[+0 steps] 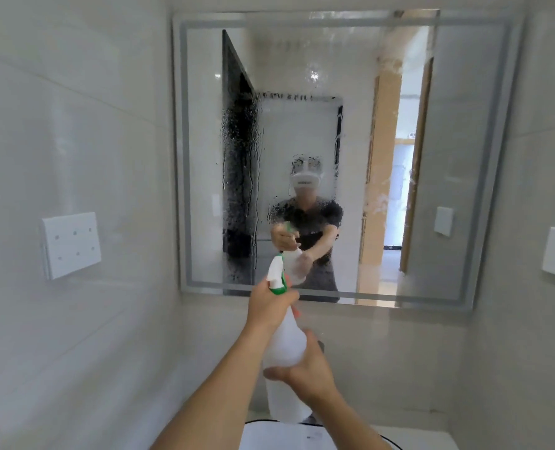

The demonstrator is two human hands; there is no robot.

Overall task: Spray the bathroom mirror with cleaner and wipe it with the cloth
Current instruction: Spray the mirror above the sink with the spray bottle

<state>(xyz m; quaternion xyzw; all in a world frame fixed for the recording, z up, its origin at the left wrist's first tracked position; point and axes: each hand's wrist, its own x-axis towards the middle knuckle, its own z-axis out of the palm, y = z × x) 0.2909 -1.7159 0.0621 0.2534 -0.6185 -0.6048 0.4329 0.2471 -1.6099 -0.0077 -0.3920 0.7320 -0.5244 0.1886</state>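
Hands (271,306) gripping translucent bottle (285,345), droplet-streaked mirror (464,157)

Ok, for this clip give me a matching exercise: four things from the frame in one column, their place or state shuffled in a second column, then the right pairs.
Things:
1. left hand
2. right hand
3. mirror
4. wall socket

Place or state:
A. wet with droplets and runs over its middle
B. wrapped round the body of the spray bottle
C. on the tiled wall to the left of the mirror
D. gripping the green and white spray head

Pairs: 1-D, 2-B, 3-A, 4-C
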